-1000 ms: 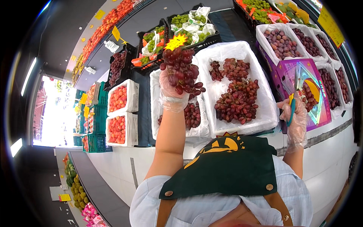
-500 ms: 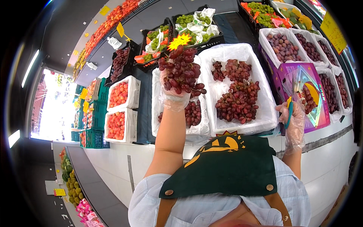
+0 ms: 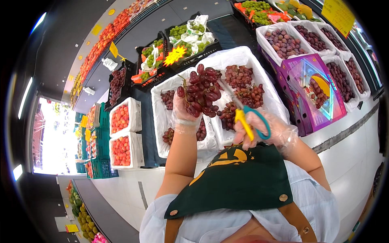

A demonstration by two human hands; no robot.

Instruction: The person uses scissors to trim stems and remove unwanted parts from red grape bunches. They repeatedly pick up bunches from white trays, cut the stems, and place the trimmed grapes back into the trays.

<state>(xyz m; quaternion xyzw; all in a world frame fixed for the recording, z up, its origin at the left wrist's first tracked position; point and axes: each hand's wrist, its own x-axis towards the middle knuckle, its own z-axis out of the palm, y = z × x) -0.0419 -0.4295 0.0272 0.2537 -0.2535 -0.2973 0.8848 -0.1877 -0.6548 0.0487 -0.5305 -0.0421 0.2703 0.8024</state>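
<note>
In a clear plastic glove, my left hand (image 3: 183, 108) holds up a bunch of dark red grapes (image 3: 201, 90) above two white-lined trays. My gloved right hand (image 3: 265, 127) grips a pair of scissors (image 3: 244, 113) with yellow and teal handles. Their blades point up and left, touching or just beside the right edge of the bunch; I cannot tell which. Below lies the right tray (image 3: 274, 97), holding several more red grape bunches (image 3: 239, 75). The left tray (image 3: 159, 133) is partly hidden by my left arm and has a few bunches in it.
A purple printed box (image 3: 300, 81) stands to the right, beside white-lined trays of plums (image 3: 283, 42). Black crates of green grapes (image 3: 190, 34) sit behind. White boxes of peaches (image 3: 120, 117) and stacked teal crates (image 3: 101, 168) are on the left.
My right hand has swung left from beside the purple box, bringing the scissors up to the bunch. The bunch in my left hand has turned and dropped slightly, and the view has shifted.
</note>
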